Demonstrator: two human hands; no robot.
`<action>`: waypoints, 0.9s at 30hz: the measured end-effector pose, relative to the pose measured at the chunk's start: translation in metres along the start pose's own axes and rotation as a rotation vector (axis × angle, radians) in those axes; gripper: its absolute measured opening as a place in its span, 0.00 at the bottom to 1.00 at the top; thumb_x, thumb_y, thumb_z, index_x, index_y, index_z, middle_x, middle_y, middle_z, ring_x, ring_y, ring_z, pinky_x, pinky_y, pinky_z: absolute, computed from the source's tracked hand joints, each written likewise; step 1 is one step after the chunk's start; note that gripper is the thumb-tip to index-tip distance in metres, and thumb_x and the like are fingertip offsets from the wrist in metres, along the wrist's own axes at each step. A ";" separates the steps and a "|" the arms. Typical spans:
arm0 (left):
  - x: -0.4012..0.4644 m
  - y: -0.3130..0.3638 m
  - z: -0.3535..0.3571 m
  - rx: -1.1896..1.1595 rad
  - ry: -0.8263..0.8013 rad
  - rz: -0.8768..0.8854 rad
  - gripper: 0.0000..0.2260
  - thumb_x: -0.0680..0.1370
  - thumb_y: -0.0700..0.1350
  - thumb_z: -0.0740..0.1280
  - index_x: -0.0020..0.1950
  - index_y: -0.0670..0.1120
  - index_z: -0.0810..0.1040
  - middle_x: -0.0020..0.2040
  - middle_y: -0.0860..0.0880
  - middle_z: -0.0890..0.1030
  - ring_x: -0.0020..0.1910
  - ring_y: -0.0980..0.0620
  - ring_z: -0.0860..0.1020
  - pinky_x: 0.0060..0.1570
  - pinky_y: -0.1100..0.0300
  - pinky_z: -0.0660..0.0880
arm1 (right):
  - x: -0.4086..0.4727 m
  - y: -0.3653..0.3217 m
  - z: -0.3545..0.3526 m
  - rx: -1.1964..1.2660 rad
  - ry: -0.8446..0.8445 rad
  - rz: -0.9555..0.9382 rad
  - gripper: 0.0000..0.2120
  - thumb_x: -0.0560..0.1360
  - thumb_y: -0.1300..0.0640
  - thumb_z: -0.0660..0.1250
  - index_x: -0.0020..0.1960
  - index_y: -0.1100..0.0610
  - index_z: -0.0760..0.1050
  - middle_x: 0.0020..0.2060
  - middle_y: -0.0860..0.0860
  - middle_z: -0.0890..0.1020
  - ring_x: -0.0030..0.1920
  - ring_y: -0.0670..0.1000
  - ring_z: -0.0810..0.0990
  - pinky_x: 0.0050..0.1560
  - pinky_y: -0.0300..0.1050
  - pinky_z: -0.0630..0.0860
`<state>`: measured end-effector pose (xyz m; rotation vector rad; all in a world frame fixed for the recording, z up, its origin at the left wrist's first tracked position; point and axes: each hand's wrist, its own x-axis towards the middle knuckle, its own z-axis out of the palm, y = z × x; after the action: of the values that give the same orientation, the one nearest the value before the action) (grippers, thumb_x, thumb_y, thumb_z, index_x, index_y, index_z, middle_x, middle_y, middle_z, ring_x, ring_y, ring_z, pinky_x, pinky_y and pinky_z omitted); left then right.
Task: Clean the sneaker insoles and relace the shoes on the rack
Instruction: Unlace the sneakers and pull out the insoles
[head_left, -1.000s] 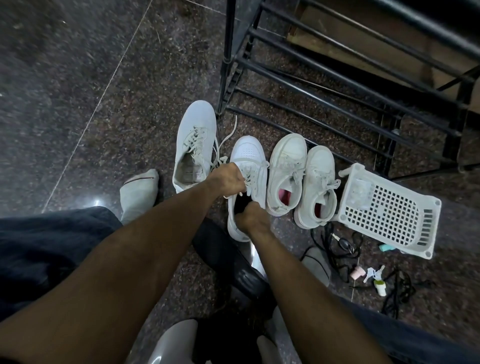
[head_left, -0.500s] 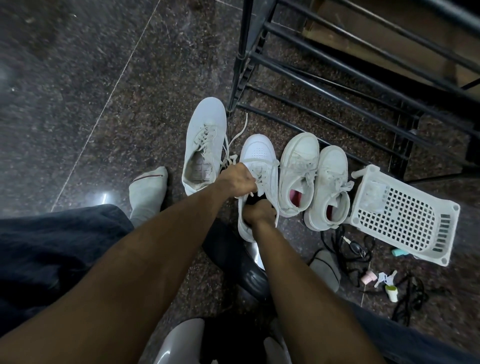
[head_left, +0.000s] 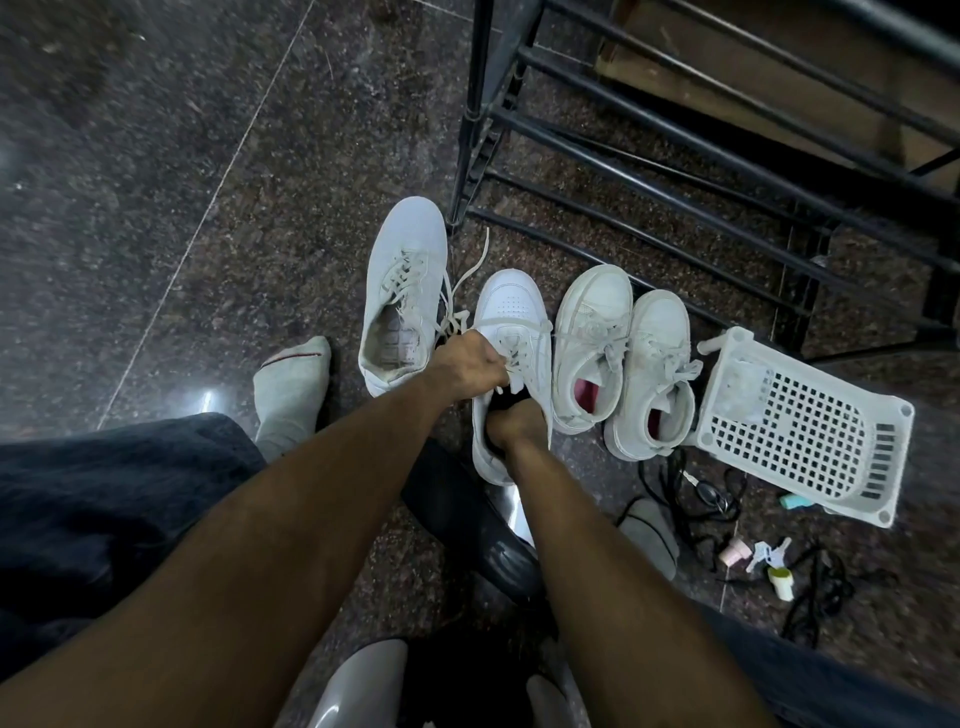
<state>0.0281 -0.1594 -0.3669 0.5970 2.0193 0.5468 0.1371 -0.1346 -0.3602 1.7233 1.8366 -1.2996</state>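
Hidden parts: fingers of the right hand (head_left: 511, 427) are sunk into the opening of the white sneaker (head_left: 511, 358), so whether they are spread or pinching anything cannot be told; the dark insole under them is barely made out.
Cut off: the black metal rack (head_left: 675, 135) is cropped at the top and right edges; both forearms are cropped at the near edge.
Hard to make out: small items near the right, among them black cords (head_left: 815, 592), are too small to be named surely.
Task thing: the white sneaker is set on the floor (head_left: 130, 208), second from the left in a row of four pale shoes, just near of the rack.
Materials: smooth perforated toe on the held sneaker; a dull, worn grey-white sneaker (head_left: 400, 291) to its left; a pair with pink lining (head_left: 618, 358) to its right; a rigid white plastic grid basket (head_left: 800, 421) tipped on its side; polished speckled stone floor.
Left hand (head_left: 467, 364): curled tight, the laces at the sneaker's tongue are pinched.
Right arm: stretched forward, wrist bent down into the shoe.
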 end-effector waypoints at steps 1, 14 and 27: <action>0.000 0.000 0.001 -0.003 0.000 0.003 0.07 0.71 0.45 0.72 0.47 0.46 0.86 0.57 0.55 0.83 0.53 0.56 0.80 0.53 0.64 0.75 | -0.002 0.002 -0.002 0.020 0.019 -0.024 0.16 0.79 0.51 0.59 0.62 0.57 0.74 0.59 0.57 0.79 0.59 0.59 0.78 0.50 0.46 0.72; -0.001 -0.011 0.009 -0.123 -0.043 0.052 0.04 0.72 0.41 0.73 0.46 0.45 0.86 0.63 0.50 0.80 0.61 0.56 0.78 0.64 0.59 0.72 | -0.013 0.010 -0.017 0.145 0.273 0.083 0.12 0.72 0.62 0.64 0.51 0.53 0.83 0.51 0.56 0.83 0.53 0.60 0.80 0.51 0.48 0.76; 0.002 -0.015 0.014 -0.202 -0.017 0.014 0.01 0.72 0.40 0.74 0.43 0.45 0.85 0.64 0.50 0.79 0.58 0.54 0.79 0.56 0.59 0.77 | -0.014 0.023 -0.037 0.111 -0.039 -0.021 0.10 0.73 0.55 0.67 0.38 0.60 0.79 0.27 0.55 0.78 0.29 0.56 0.79 0.29 0.41 0.70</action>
<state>0.0367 -0.1680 -0.3831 0.4919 1.9163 0.7412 0.1745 -0.1179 -0.3391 1.7245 1.7975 -1.4581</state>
